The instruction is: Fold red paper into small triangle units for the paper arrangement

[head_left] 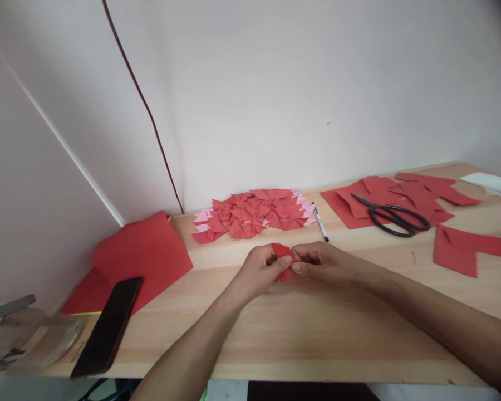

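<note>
A small piece of folded red paper is held between my two hands, above the middle of the wooden table. My left hand pinches it with the thumb across its front. On its right edge, the thumb and fingers of my right hand are closed; the fingertips partly cover the paper. Just behind the hands lies a group of several folded red and pink paper pieces, set close together. A white and black pen rests at the right end of that group.
Black-handled scissors lie on cut red paper at the right. An L-shaped red scrap is nearer. At the left, a black phone overlaps red sheets, beside a clear container. A cable runs down the wall.
</note>
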